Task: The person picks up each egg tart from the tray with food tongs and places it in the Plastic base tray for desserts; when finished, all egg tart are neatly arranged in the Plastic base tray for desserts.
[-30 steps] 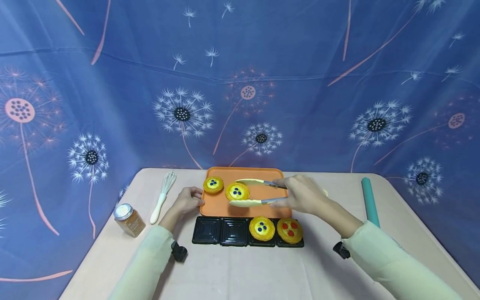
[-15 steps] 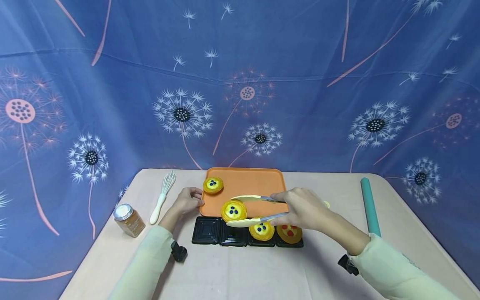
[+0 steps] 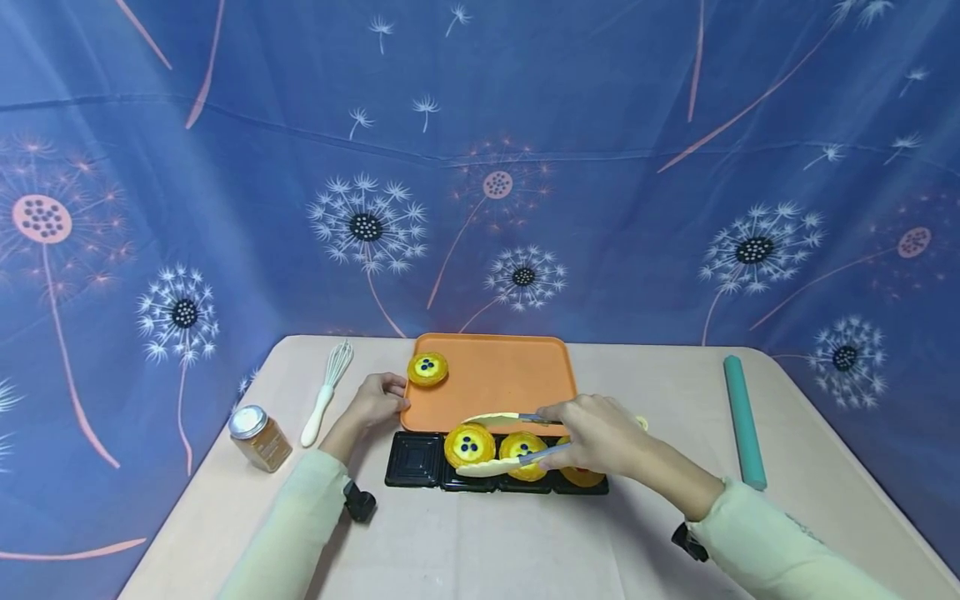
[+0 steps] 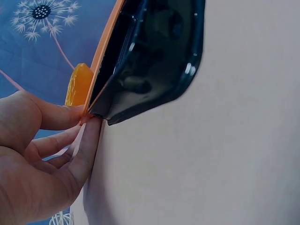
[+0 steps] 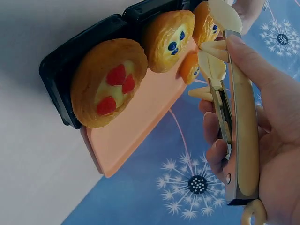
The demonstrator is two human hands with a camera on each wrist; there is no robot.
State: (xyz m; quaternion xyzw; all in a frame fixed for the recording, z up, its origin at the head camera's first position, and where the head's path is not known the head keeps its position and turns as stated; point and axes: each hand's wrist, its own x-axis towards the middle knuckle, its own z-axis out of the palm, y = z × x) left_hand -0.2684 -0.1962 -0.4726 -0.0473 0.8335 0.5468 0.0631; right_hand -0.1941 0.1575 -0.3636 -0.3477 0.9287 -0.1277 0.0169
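Note:
My right hand point(image 3: 603, 433) grips a pair of cream-tipped tongs point(image 5: 244, 136). The tongs hold a blueberry-topped tart point(image 3: 469, 447) over the second compartment from the left of the black tray point(image 3: 414, 461); whether it touches the bottom I cannot tell. In the third compartment sits another blueberry tart point(image 5: 169, 42), and in the fourth a strawberry-topped tart point(image 5: 108, 84), mostly hidden by my hand in the head view. My left hand point(image 3: 377, 400) pinches the left edge of the orange tray point(image 3: 510, 375), thumb above and fingers below. One blueberry tart point(image 3: 427, 369) lies on that tray.
A white whisk point(image 3: 321, 408) and a silver-lidded jar point(image 3: 259, 440) stand or lie at the left. Far right lies a green roll point(image 3: 744, 421). A dandelion-patterned blue cloth point(image 3: 450, 208) hangs behind the table.
The tongs have carried the blueberry tart from the orange tray toward me, over the black tray's second compartment. My left hand has stayed at the tray's edge.

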